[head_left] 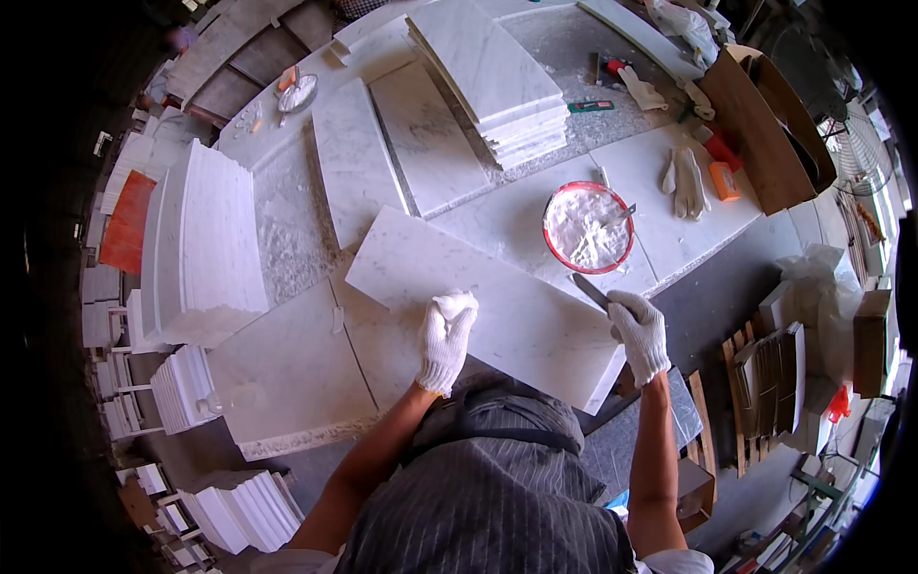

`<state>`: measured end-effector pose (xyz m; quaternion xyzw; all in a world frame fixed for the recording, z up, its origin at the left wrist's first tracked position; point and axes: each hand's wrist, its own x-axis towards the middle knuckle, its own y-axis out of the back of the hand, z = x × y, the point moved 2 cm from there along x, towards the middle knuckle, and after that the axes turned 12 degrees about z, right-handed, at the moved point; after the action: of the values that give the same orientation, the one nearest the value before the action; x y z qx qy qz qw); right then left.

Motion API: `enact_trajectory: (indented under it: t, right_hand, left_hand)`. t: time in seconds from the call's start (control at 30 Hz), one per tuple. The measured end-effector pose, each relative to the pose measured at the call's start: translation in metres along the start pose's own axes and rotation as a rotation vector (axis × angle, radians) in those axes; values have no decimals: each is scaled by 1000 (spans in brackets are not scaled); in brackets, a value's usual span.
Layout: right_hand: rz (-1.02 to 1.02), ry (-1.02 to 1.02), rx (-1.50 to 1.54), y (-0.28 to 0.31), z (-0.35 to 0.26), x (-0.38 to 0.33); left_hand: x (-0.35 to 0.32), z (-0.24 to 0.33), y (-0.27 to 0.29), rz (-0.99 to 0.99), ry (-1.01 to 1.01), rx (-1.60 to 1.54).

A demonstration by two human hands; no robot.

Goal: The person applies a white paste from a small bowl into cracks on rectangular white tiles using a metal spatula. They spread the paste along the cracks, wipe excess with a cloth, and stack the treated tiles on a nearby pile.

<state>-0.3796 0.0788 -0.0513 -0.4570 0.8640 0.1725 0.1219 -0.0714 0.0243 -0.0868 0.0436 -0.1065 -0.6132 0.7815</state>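
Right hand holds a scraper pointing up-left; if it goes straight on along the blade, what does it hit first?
Probably the white marble slab under the blade tip of the metal scraper in the gloved right hand; depth unclear.

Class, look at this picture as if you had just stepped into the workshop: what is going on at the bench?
A person in white work gloves stands at a stone bench over a white marble slab. The left hand rests on the slab, holding a lump of white filler. The right hand holds a putty knife at the slab's far edge. A red bowl of white paste sits just beyond, beside a stack of marble tiles.
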Motion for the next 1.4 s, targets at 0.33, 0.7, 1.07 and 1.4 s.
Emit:
enact_trajectory:
  t: [0.33,0.7,1.07,1.4]
  right_hand:
    - [-43,-39,-119,-1,25,-55]
    - [-95,-13,-143,-10,24,-67]
    - [89,48,-148,-8,41,-70]
    - [265,514,-431,-20,30,-71]
  left_hand:
    - [-1,-3,0,-6,42,-15]
    - [-2,-1,-1,-35,36,-41]
    - [-1,-1,-2,-39,-8,-85]
    - [-1,-1,-1,-41,-49,-24]
